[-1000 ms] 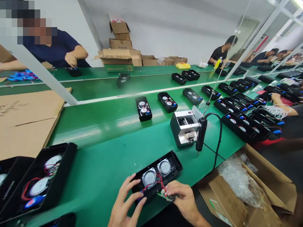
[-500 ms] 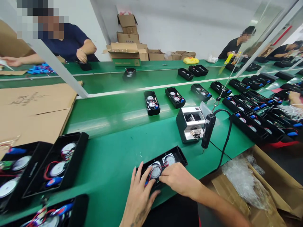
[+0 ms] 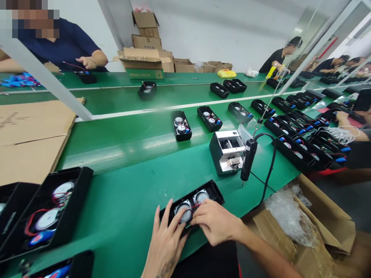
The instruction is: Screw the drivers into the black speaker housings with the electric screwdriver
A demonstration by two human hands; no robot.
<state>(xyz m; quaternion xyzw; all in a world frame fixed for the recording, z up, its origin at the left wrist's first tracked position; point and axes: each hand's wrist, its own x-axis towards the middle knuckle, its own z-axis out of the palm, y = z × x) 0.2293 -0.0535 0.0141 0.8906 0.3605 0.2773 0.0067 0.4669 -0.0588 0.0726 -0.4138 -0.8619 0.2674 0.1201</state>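
Note:
On the green bench in front of me lies a black speaker housing (image 3: 216, 190), open side up and slanted. Two round white speakers (image 3: 201, 196) sit in it, with thin red wires (image 3: 196, 204) between them. My left hand (image 3: 167, 240) holds the housing's left end, its fingers spread over the far edge and across the left speaker, the thumb low at the near side. My right hand (image 3: 216, 221) is closed, its fingertips pinched down inside beside the left speaker. Whatever those fingertips grip is hidden.
An electric screwdriver (image 3: 248, 160) hangs on a cable right of the housing, beside a screw feeder (image 3: 227, 152). More open housings (image 3: 49, 212) stand at the left, others (image 3: 181, 125) on the conveyor. A carton with plastic bags (image 3: 290, 216) is at lower right. Co-workers sit opposite and at right.
The view has turned slightly, shifting most things leftward. Both my hands stay on the housing, with the right one still pinched inside. The co-worker opposite has drawn their hands together over a black housing.

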